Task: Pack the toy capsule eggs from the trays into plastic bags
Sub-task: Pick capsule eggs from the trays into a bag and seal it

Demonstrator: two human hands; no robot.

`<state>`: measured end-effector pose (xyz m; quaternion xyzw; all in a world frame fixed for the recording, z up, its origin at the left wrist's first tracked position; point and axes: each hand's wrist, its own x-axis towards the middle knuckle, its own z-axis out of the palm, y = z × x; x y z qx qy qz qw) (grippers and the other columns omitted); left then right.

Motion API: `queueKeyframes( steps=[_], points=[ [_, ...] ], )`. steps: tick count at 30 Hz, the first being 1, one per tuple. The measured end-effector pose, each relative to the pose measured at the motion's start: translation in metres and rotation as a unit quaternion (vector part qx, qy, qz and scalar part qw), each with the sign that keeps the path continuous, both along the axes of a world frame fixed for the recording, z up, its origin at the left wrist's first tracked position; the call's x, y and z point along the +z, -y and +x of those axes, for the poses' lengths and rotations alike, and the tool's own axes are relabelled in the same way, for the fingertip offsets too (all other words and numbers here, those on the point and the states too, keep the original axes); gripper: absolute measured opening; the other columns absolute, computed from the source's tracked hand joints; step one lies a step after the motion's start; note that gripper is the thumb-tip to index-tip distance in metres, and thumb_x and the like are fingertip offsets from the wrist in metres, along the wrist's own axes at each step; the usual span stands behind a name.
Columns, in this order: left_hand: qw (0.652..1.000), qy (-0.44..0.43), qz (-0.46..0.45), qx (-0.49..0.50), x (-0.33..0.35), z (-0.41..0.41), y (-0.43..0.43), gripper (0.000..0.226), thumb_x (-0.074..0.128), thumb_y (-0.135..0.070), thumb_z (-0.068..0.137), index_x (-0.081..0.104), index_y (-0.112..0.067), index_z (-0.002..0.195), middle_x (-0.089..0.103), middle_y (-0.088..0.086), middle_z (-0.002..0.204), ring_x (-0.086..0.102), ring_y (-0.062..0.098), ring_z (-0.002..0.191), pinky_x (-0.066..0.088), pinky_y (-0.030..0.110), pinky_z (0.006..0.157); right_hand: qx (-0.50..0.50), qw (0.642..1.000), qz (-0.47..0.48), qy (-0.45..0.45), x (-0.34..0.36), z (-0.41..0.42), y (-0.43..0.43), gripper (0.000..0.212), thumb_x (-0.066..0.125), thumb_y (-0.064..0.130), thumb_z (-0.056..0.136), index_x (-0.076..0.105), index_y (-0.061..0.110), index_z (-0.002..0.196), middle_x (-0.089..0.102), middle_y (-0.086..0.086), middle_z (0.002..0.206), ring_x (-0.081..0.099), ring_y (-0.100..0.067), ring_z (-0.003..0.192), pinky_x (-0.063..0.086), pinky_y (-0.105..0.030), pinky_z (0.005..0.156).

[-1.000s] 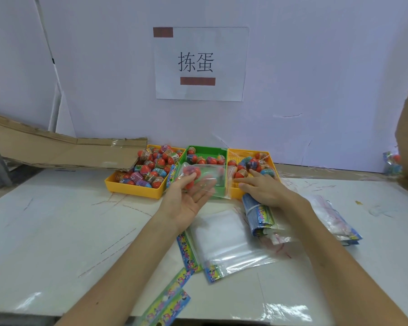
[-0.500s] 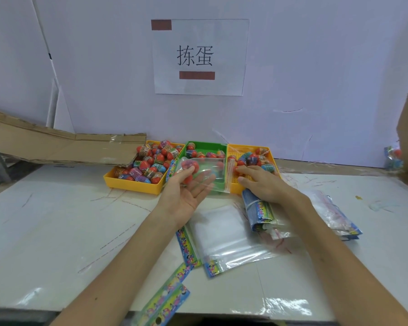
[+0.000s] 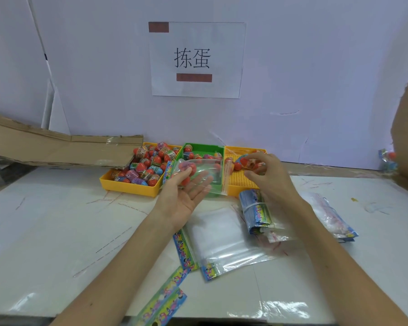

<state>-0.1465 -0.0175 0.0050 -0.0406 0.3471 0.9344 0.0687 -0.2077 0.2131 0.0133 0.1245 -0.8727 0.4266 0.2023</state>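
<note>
We hold the plastic bag (image 3: 209, 176) in our left grip (image 3: 184, 196), mouth rightward, ready for capsule eggs (image 3: 251, 164) pinched in our right grip (image 3: 271, 177).

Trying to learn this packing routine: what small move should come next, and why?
Probably carry the egg pinched in the right hand leftward into the bag: the left hand holds it with its mouth facing right, and packed eggs already sit inside.
</note>
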Motion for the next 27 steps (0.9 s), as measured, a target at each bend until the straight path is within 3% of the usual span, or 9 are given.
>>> queueKeyframes(
  steps=[3,7,10,16,19,22,27],
  points=[
    [1.000,0.001,-0.004,0.011,0.000,-0.001,0.001,0.017,0.059,-0.017,0.101,0.063,-0.010,0.115,0.073,0.019,0.118,0.075,0.030,0.101,0.061,0.037,0.086,0.004,0.997,-0.043,-0.065,0.009,0.005,0.004,0.033,0.076,0.004,0.083,0.072,0.027,0.107,0.058,0.003,0.113,0.068,-0.005,0.082,0.051,-0.011,0.075],
    [1.000,0.007,0.001,0.029,-0.001,-0.002,0.001,0.010,0.060,-0.017,0.101,0.066,-0.011,0.103,0.077,0.016,0.107,0.077,0.029,0.095,0.062,0.037,0.084,0.069,0.991,-0.073,-0.093,0.017,0.014,0.014,0.033,0.074,-0.003,0.082,0.075,0.021,0.104,0.059,0.001,0.114,0.071,-0.008,0.084,0.056,-0.020,0.080],
    [0.998,0.011,0.008,0.059,-0.002,-0.004,0.003,0.010,0.060,-0.018,0.101,0.067,-0.012,0.095,0.079,0.013,0.097,0.078,0.028,0.092,0.064,0.035,0.079,0.111,0.986,-0.064,-0.103,0.017,0.021,0.024,0.035,0.074,-0.005,0.082,0.076,0.019,0.106,0.059,0.000,0.115,0.070,-0.011,0.086,0.056,-0.020,0.078],
    [0.995,0.005,0.004,0.095,-0.001,-0.007,0.004,0.011,0.060,-0.019,0.102,0.067,-0.012,0.098,0.077,0.014,0.102,0.077,0.027,0.094,0.064,0.034,0.075,0.186,0.980,-0.002,-0.069,0.007,0.030,0.048,0.038,0.068,-0.005,0.086,0.076,0.023,0.110,0.056,0.000,0.120,0.066,-0.009,0.091,0.057,-0.023,0.080],
    [0.996,0.006,-0.005,0.090,-0.002,-0.007,0.003,0.009,0.060,-0.019,0.101,0.066,-0.012,0.103,0.078,0.012,0.103,0.075,0.027,0.100,0.061,0.036,0.080,0.183,0.980,0.035,-0.067,0.003,0.030,0.053,0.043,0.059,-0.009,0.090,0.076,0.022,0.113,0.055,-0.002,0.122,0.064,-0.013,0.094,0.057,-0.028,0.079],
    [0.997,0.005,-0.012,0.076,-0.001,-0.006,0.002,0.007,0.060,-0.017,0.101,0.065,-0.012,0.101,0.078,0.013,0.103,0.074,0.030,0.103,0.058,0.038,0.086,0.164,0.983,0.036,-0.074,0.003,0.027,0.051,0.046,0.057,-0.011,0.091,0.076,0.024,0.114,0.057,-0.001,0.121,0.062,-0.013,0.099,0.054,-0.024,0.080],
    [0.999,-0.007,-0.045,0.010,0.000,0.000,-0.005,0.012,0.059,-0.017,0.101,0.065,-0.011,0.110,0.074,0.019,0.117,0.072,0.032,0.110,0.059,0.038,0.090,0.127,0.985,0.036,-0.108,0.001,0.024,0.050,0.029,0.074,0.002,0.088,0.080,0.023,0.106,0.062,0.005,0.107,0.062,-0.011,0.076,0.052,-0.020,0.070]
  ],
)
